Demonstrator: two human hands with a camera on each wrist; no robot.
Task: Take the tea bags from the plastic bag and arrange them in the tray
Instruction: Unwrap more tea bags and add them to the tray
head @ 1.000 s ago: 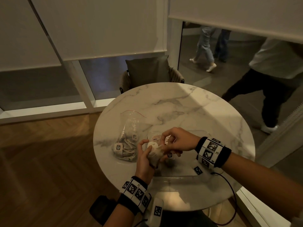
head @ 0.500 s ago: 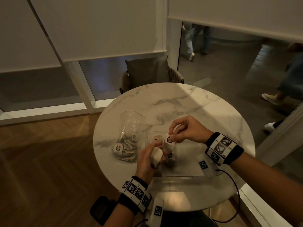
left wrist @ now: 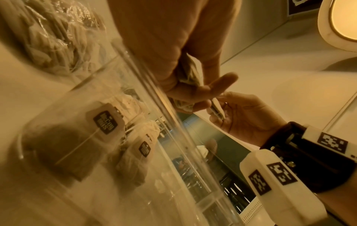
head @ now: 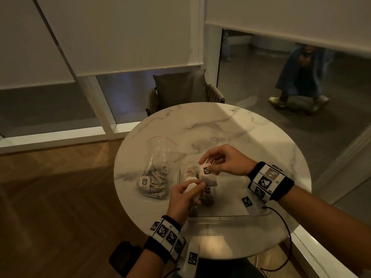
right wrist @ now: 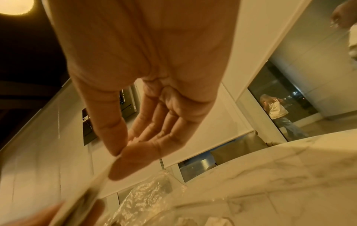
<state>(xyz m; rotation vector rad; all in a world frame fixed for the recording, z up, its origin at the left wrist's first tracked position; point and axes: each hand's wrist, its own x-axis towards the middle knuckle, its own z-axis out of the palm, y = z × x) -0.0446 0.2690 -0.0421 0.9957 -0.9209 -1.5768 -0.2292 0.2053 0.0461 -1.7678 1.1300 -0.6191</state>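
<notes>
**One tea bag drawn clear of the bunch**

Over the last second the right hand (head: 224, 162) has been lifted away from the left hand (head: 183, 197), a single tea bag (head: 207, 173) pinched by its tag above the clear tray (head: 220, 214). A bunch of bags is kept clasped in the left. Placement in the tray seems next; more remain in the plastic bag (head: 155, 175) on the table (head: 230, 125).

Little can be read. The paper tags on the tea bags in the tray (left wrist: 135, 64) each carry a dark label with pale lettering: one on the bag nearest the tray's corner (left wrist: 105, 122), one just beside it (left wrist: 144, 149). The letters are blurred; the lower line may read "teas". The wristbands (head: 270, 180) show only square black-and-white code marks.
</notes>
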